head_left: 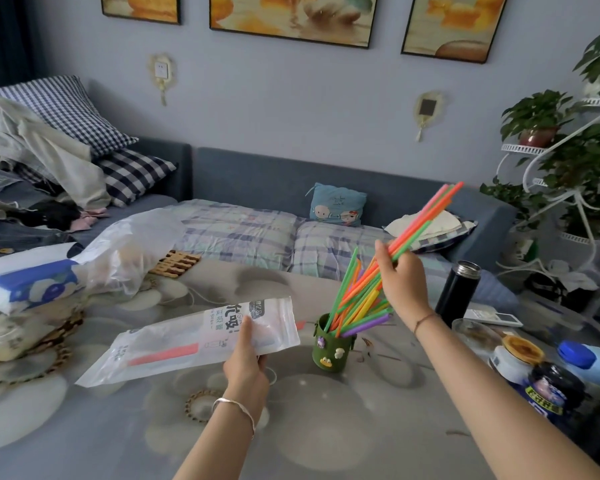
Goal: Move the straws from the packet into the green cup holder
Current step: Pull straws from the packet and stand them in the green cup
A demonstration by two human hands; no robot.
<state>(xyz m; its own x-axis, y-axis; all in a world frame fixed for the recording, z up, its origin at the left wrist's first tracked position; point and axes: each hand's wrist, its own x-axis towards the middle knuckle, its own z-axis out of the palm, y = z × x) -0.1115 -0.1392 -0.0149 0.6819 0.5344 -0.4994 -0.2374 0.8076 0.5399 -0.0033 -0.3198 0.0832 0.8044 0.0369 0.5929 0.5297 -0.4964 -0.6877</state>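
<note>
My left grip (pixel 246 358) pinches the packet (pixel 194 337) over the bench (pixel 326 427); my right (pixel 400 282) clasps straws (pixel 420 226), loading the cup (pixel 331 346). Next: lower their ends inside.

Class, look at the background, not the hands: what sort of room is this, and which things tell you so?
Most likely a home living room or bedroom: a blue sofa with bedding and pillows, framed pictures on the wall, and potted plants on a stand.
</note>
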